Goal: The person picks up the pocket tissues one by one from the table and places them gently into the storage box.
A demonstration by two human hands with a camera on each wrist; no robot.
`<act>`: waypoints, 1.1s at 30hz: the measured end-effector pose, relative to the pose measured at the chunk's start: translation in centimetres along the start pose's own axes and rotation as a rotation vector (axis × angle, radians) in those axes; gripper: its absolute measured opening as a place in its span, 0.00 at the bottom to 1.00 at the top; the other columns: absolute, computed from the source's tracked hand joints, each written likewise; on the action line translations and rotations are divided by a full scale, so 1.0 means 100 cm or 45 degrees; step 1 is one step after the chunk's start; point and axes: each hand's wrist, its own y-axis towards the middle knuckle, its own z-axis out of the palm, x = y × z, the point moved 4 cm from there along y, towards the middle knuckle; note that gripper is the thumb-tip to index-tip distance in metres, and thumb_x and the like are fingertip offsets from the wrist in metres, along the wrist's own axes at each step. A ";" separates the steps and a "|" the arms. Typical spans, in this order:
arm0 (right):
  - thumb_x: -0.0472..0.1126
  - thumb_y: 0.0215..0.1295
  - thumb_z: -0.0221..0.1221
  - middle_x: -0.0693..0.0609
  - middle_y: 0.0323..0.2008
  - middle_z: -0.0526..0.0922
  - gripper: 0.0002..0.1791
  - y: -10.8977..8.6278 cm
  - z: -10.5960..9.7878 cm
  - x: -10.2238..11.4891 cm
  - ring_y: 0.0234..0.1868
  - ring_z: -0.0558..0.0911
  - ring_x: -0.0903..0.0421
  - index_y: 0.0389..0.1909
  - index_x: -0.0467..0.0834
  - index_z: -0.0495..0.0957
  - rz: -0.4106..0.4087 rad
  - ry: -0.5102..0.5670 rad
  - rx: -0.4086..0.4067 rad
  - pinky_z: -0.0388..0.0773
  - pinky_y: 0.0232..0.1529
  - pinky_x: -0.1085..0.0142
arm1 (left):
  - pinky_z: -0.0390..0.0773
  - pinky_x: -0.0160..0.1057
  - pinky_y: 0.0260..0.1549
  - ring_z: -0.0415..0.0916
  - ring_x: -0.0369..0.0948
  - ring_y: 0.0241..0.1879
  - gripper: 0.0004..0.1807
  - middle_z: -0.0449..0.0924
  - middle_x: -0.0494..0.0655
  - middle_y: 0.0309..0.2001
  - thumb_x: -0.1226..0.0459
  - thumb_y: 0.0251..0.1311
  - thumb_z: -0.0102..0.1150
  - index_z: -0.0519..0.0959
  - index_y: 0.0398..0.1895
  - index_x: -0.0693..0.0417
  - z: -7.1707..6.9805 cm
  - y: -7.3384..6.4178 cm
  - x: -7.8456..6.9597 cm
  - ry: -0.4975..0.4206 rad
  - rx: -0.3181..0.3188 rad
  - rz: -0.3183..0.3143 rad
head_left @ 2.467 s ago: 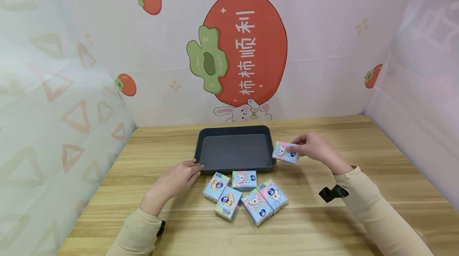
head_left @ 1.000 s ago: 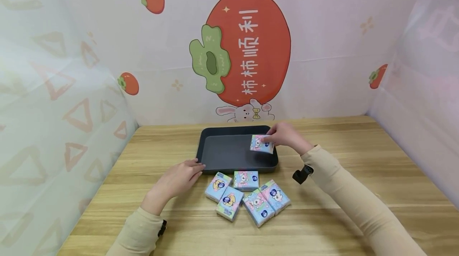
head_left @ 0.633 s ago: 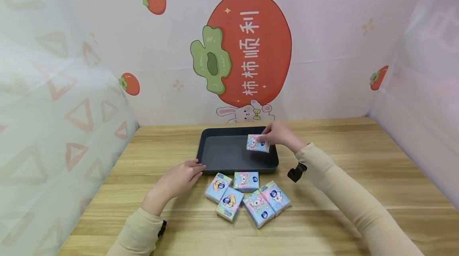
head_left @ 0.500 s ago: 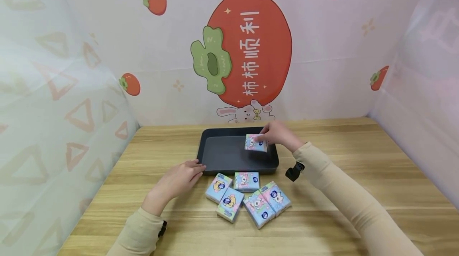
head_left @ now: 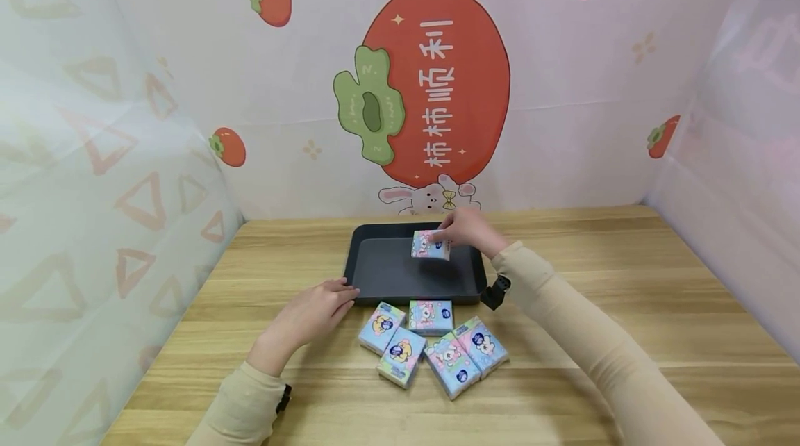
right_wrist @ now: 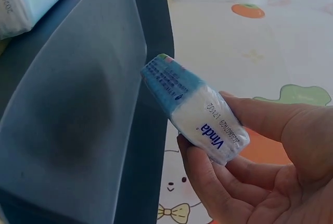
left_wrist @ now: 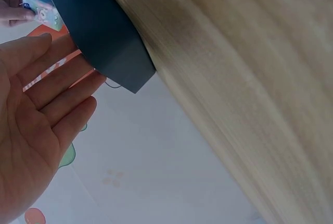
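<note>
My right hand [head_left: 470,229] pinches a small pastel pack of tissues [head_left: 431,244] by its right end, over the dark grey tray [head_left: 381,285]. In the right wrist view the tissue pack [right_wrist: 195,107] shows a "Vinda" print, thumb on one side and fingers on the other, with the tray's floor [right_wrist: 67,114] beside it. My left hand [head_left: 315,310] rests its fingertips on the tray's front left corner. Seen from the left wrist, that left hand [left_wrist: 44,99] has straight fingers touching the tray's outer wall [left_wrist: 112,41].
Several more tissue packs lie on the wooden table [head_left: 269,258] in front of the tray: one pack [head_left: 431,317] close to its front wall, a leaning pair [head_left: 401,357] at left, and another pair [head_left: 453,365] at right. A printed cloth backdrop [head_left: 562,140] stands behind the table.
My right hand has carried the tissue pack leftward from beside the tray's right edge to above its middle. My left hand has stayed at the corner, and the packs on the table lie as before.
</note>
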 end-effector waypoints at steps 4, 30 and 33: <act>0.51 0.53 0.69 0.47 0.33 0.85 0.19 0.004 0.006 0.005 0.34 0.84 0.51 0.37 0.39 0.84 -0.012 0.018 0.008 0.84 0.40 0.61 | 0.78 0.50 0.54 0.74 0.50 0.58 0.14 0.81 0.53 0.53 0.63 0.64 0.56 0.82 0.50 0.56 0.001 0.000 0.000 0.012 0.005 0.005; 0.53 0.52 0.69 0.50 0.25 0.85 0.18 0.040 0.045 0.021 0.34 0.85 0.49 0.29 0.40 0.86 -0.037 0.048 -0.029 0.77 0.29 0.69 | 0.78 0.51 0.53 0.75 0.50 0.57 0.14 0.80 0.55 0.54 0.61 0.66 0.54 0.82 0.51 0.54 0.001 0.000 0.002 -0.008 0.019 -0.021; 0.52 0.52 0.70 0.50 0.24 0.85 0.17 0.043 0.048 0.022 0.32 0.85 0.50 0.27 0.39 0.86 -0.044 0.043 -0.039 0.77 0.28 0.70 | 0.78 0.51 0.54 0.75 0.50 0.57 0.14 0.80 0.55 0.54 0.61 0.66 0.54 0.82 0.51 0.55 0.001 0.000 0.002 -0.008 0.022 -0.021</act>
